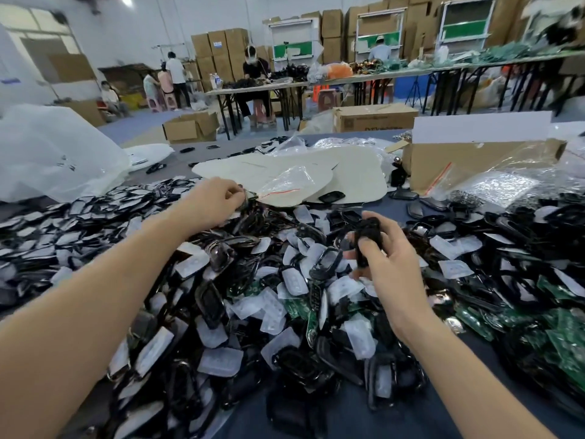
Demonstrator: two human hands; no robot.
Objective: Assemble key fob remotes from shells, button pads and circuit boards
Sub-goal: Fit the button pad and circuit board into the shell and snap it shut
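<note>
Stacked cartons point(218, 49) line the far wall of the hall, and people sit or stand at long folding tables point(253, 87) in front of them. Nearer, my own grey-blue table point(177, 160) is buried under a heap of parts.

At the far left a big white plastic bag point(47, 147) slumps against the edge of the heap. Black shells point(212, 299) and milky, translucent button pads point(218, 359) lie jumbled across the whole middle.

My left hand point(215, 198) is stretched out over the far side of the heap. Its fingers are curled in and pinch a small dark piece point(246, 195), which is too blurred for me to tell which part it is. Just beyond it lie off-white sheets point(348, 172) with a small clear zip bag point(291, 182) on top.

My right hand point(389, 261) hangs above the heap, nearer to me. Its thumb and fingers are wrapped round a black fob body point(370, 229), held upright.

Green circuit boards point(563, 340) gather at the right side of the heap, with a few more among the pads below my right hand. Behind them an open cardboard box point(474, 160) stands at the back right, with crinkled clear bags point(506, 185) lying against it.
</note>
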